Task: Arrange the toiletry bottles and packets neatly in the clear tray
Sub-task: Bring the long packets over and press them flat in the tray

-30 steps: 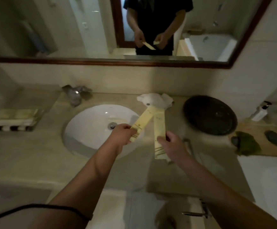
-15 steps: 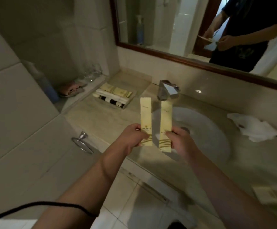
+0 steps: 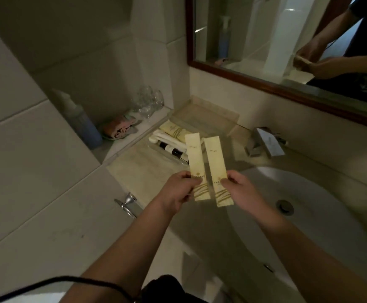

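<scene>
Packets have changed attitude: a second ago they crossed over the sink [image 3: 309, 215]; now the left packet [image 3: 196, 162] and right packet [image 3: 216, 165] stand parallel, just beside each other. I judge alignment complete, with placement still to do. My left hand [image 3: 178, 190] pinches the lower end of its packet, and my right hand [image 3: 239, 191] does likewise. The clear tray [image 3: 208, 119] lies at 12 o'clock beyond them, with bottles [image 3: 173, 149] grouped at its 9 o'clock end. Each packet is flat, long and cream, with gold stripes at the base.

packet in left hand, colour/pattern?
Pale cream-yellow packet with golden wavy stripes at its lower end, beside the left hand. Head view.
</scene>
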### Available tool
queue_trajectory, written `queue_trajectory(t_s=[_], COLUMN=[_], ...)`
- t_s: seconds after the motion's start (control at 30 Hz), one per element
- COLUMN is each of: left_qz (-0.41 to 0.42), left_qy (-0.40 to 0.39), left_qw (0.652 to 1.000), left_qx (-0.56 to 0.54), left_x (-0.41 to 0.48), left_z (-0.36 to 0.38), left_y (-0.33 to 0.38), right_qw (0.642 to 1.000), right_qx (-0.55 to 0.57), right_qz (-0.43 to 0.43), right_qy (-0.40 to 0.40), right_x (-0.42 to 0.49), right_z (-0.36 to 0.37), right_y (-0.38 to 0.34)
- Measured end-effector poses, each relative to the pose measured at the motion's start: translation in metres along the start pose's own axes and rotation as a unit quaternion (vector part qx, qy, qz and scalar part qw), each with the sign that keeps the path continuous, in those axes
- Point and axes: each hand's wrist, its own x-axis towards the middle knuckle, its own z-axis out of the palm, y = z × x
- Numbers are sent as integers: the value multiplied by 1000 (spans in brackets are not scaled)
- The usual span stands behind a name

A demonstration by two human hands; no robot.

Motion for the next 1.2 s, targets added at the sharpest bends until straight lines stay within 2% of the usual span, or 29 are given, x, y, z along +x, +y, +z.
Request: queue_trajectory(t_s=[0.17, 0.37, 0.47, 0.73, 1.03, 1.2], left_qz=[-22, -60, -84, -167, -196, -204], left_qy=[15, 43, 62, 38, 54, 54], left_qw=[999, 996, 993, 983, 976, 969], left_qx=[-39, -55, -56, -67, -81, -128], left_x=[52, 127, 174, 231, 247, 249], left_z=[-21, -53, -75, -82, -72, -70], left_y=[19, 49, 68, 96, 89, 90], right_qw=[999, 985, 976, 962, 932, 907], right_qx=[16, -109, -148, -224, -348, -419], right_qz=[25, 85, 113, 125, 92, 44], right_qy=[19, 102, 112, 95, 28, -9], right_x=[48, 108, 143, 188, 247, 279], right_z=[12, 36, 54, 73, 83, 92], right_y=[-3, -16, -32, -55, -76, -76])
